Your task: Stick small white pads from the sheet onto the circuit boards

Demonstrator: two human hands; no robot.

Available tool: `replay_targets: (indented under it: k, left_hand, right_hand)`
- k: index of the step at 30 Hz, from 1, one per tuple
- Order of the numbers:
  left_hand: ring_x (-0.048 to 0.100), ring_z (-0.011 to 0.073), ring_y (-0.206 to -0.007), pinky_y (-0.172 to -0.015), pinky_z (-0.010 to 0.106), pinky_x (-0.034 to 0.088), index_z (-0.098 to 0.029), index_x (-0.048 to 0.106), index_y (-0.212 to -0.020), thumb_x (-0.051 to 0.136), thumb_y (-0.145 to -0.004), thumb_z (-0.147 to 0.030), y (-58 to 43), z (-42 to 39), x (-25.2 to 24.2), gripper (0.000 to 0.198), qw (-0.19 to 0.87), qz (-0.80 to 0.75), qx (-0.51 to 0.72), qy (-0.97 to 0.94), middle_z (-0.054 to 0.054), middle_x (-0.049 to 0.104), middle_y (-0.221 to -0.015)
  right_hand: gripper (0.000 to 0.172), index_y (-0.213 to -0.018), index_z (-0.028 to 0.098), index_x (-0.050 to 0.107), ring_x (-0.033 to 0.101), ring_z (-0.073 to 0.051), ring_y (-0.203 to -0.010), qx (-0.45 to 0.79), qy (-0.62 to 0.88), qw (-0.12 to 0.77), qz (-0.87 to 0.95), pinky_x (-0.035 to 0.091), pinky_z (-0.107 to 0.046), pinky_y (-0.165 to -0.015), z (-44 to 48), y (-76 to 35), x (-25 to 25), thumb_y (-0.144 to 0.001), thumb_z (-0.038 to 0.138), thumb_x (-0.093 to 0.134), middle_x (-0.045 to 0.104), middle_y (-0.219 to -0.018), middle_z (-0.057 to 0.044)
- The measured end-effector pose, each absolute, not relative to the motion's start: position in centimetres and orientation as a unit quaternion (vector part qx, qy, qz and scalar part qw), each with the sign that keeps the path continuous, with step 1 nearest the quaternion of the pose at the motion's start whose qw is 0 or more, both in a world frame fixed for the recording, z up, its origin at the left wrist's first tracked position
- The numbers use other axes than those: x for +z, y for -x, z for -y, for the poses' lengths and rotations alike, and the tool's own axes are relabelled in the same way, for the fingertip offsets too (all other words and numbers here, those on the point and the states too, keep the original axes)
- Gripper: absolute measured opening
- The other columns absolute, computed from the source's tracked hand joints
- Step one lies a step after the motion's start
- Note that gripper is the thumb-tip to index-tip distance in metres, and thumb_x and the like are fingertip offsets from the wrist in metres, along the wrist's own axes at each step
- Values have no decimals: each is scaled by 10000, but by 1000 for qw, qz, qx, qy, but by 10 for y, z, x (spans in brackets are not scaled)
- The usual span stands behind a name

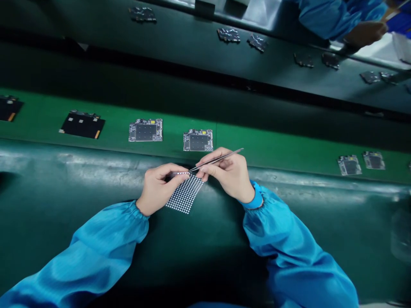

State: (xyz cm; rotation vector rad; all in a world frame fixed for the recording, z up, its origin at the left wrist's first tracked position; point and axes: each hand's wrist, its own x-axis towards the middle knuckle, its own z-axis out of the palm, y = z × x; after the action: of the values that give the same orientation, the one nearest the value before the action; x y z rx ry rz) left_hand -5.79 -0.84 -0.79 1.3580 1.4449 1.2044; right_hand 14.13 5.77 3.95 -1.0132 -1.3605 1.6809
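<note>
Tweezers Meet Dotted Sheet Above the Bench

The left hand [163, 184] holds a sheet of white dots [184, 196], its thumb and fingers pinched together on the top edge. The sheet slants down toward the person over the dark green bench [218, 248]; whether its lower edge touches the surface, I cannot tell. Its dots sit in close, regular rows. The right hand [229, 173] grips metal tweezers [236, 152] between thumb and fingers, and their tips reach the sheet's top edge beside the left thumb. The view is too small to show whether a dot is caught between them.

Just beyond the hands, a brighter green strip [276, 149] carries two circuit boards, one [198, 140] near the tweezers and another [145, 130] to its left. Farther left lies a black panel [81, 125] with pale squares on it. Two more boards [349, 165] [374, 160] lie well apart to the right.

On the far ledge [189, 32] rest glossy dark pieces [228, 35]; whether these are bagged is unclear. A co-worker's hand [366, 34] shows at upper right.
</note>
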Motion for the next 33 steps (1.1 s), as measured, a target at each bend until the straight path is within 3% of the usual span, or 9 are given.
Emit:
replay_targets:
  k: [19, 26, 33]
  left_hand:
    - [737, 132, -733, -685, 244, 585, -252, 806, -891, 802, -837, -248, 58, 9, -8, 54, 392, -571, 473, -545, -5, 806, -860]
    - [739, 137, -753, -709, 246, 588, -266, 808, -907, 807, -834, -267, 59, 11, -11, 73, 374, -595, 459, -544, -16, 805, -861]
    - [747, 144, -775, -722, 246, 594, -273, 809, -910, 807, -833, -281, 59, 12, -9, 77, 370, -601, 451, -547, -19, 807, -873]
  right_hand:
    - [219, -841, 161, 667, 695, -146, -535, 654, 402, 371, 523, 613, -281, -544, -58, -140, 38, -831, 321, 816, 752, -675, -37]
    - [258, -841, 156, 652, 664, -130, -506, 557, 453, 447, 533, 562, -237, -468, -111, -154, 6, -787, 336, 828, 706, -622, -13]
    - [316, -839, 162, 608, 650, -133, -467, 540, 486, 437, 530, 540, -222, -417, -154, -155, -15, -746, 350, 845, 688, -583, 0]
